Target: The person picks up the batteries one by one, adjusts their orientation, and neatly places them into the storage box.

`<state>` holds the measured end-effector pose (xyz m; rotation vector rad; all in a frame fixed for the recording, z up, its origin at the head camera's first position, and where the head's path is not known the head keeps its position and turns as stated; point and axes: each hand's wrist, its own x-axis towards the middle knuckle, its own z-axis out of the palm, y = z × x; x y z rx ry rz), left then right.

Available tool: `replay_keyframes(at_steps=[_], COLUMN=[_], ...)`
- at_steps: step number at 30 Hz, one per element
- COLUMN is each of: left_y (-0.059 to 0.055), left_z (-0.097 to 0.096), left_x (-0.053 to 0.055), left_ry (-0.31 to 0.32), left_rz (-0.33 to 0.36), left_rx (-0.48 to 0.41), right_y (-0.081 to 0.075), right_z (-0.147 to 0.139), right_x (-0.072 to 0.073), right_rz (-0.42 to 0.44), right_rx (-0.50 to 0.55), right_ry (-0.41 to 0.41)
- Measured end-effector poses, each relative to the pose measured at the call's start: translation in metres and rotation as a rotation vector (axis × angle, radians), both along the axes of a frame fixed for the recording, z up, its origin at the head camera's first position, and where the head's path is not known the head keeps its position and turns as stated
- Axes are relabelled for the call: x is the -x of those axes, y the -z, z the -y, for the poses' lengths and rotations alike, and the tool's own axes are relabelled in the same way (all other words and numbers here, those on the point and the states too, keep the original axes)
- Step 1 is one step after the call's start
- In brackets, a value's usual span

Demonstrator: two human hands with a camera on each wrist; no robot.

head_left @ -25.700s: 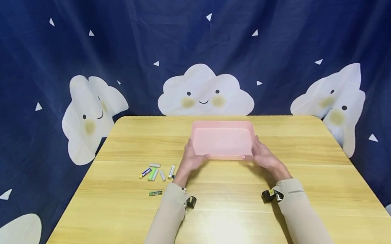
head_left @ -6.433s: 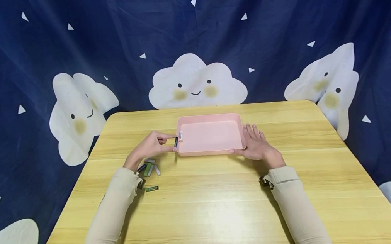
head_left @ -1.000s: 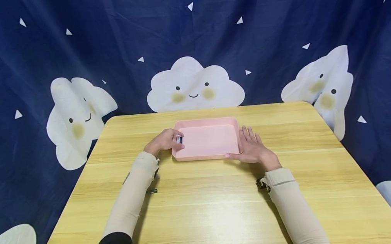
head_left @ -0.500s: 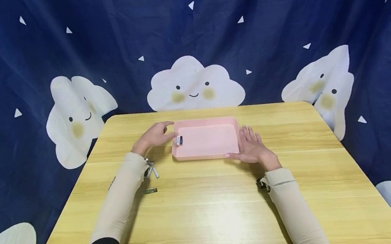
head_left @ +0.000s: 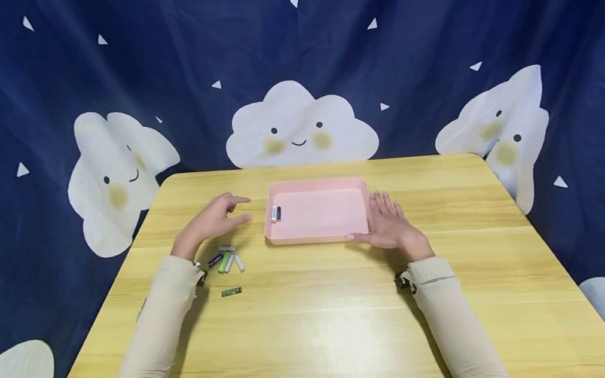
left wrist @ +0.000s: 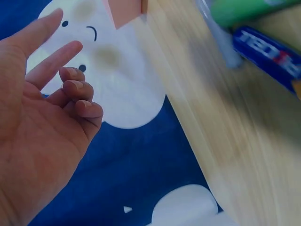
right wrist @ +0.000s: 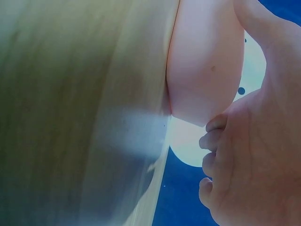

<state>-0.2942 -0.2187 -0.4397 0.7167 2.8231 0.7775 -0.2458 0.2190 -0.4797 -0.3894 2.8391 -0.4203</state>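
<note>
A shallow pink tray (head_left: 317,238) stands on the table, with a white battery (head_left: 273,214) and a dark battery (head_left: 279,214) side by side along its left wall. Left of the tray, my left hand (head_left: 213,219) hovers holding nothing, thumb and forefinger stretched apart; the left wrist view shows its other fingers loosely bent. My right hand (head_left: 389,227) touches the tray's near right corner with spread fingers and thumb along the front. Under my left hand lies a loose group: a blue battery (head_left: 215,259), a green battery (head_left: 224,262) and several pale ones (head_left: 239,263).
A dark green battery (head_left: 231,291) lies apart, nearer the front. The wooden table (head_left: 315,332) has rounded corners. Behind it hangs a dark blue curtain (head_left: 186,37) with cloud faces.
Earlier both hands held the tray, bare inside. My left hand later pinched the dark battery at its left wall, released it beside the white one, and moved left. My right hand stays put lately.
</note>
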Motion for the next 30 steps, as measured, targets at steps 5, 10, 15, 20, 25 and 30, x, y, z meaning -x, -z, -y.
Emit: replay_keyframes(at_steps=[5, 10, 15, 20, 25, 30], left_y=[-0.001, 0.001, 0.005, 0.012, 0.019, 0.023], left_z=[0.017, 0.031, 0.044, 0.058, 0.072, 0.082], left_x=[-0.010, -0.018, -0.025, -0.035, -0.047, -0.055], left_ry=[-0.005, -0.003, 0.001, -0.017, -0.013, 0.061], left_rz=[0.010, -0.015, -0.014, 0.040, 0.132, 0.158], left_rx=[-0.029, -0.050, -0.043, -0.051, -0.082, -0.103], right_y=[0.000, -0.001, -0.001, -0.001, 0.000, 0.001], right_z=[0.001, 0.000, -0.001, -0.001, -0.001, -0.002], right_x=[0.000, 0.001, 0.001, 0.002, 0.002, 0.003], right_rz=[0.004, 0.002, 0.006, 0.009, 0.012, 0.010], right_rx=[0.014, 0.019, 0.021, 0.017, 0.009, 0.013], right_ry=[0.010, 0.022, 0.024, 0.022, 0.015, 0.010])
